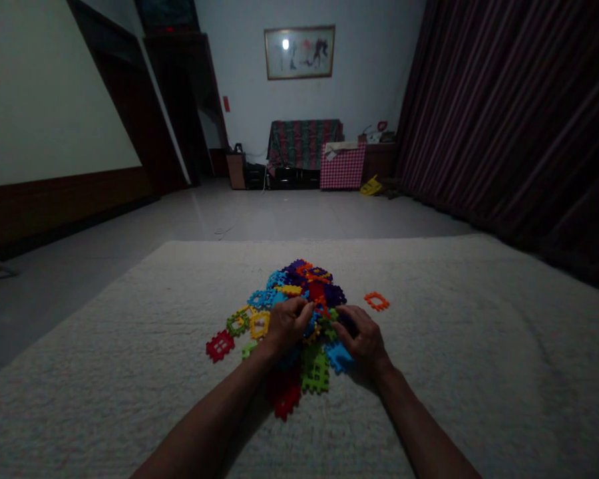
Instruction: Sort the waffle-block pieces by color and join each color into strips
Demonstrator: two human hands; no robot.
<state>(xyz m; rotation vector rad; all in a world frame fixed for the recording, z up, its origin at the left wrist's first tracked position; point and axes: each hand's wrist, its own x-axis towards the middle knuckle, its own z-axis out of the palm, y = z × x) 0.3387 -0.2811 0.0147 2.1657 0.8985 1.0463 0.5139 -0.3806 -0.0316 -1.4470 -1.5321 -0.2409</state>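
A heap of coloured plastic interlocking building pieces, with notched edges, lies in front of me. My left hand (287,326) is over the heap's middle, its fingers curled and pressed together beside a blue piece (311,324); what they grip is hidden. On the heap's right side, the thumb and fingers of my right hand (364,338) pinch the edge of a small green piece (331,326). Below my hands lie a green window-like piece (315,370), a blue piece (338,357) and a dark red piece (283,392). Yellow pieces (259,324) lie left of my left hand.
The pieces lie on a pale textured mat (454,372). An orange piece (377,301) lies apart on the right, a red window-like piece (220,346) at the left. Beyond the tiled floor (299,213) stands a cloth-covered cabinet (304,146). A dark curtain (474,100) hangs at right.
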